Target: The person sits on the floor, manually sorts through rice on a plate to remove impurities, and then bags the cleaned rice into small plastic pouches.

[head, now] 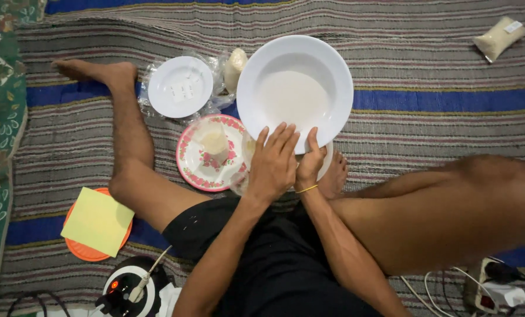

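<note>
Striped woven matting (427,53) in grey, pink and blue covers the floor where a person sits with legs folded, and a large white bowl (294,88) holding a pale milky liquid sits at the upper middle of the frame. Its near rim appears to rest on something low and partly hidden, so the bowl may be tilted; a careless push there could, I judge, slop the liquid over the rim onto the matting or onto the bare foot (333,176) just below it. The left hand (272,164) lies at the bowl's lower edge with its fingers (283,138) held close together and laid flat over the rim, touching it. The right hand (310,163) sits just beside it, thumb up against the rim, the other fingers curled under and out of sight, so how they grip I cannot tell. To the left, a flowered plate (192,167) carries a small clear cup (214,141), close enough for an elbow or wrist to knock it. Further up left lies a white lid (180,86) on crinkled plastic, and a yellow card (98,220) rests on an orange disc at lower left.
</note>
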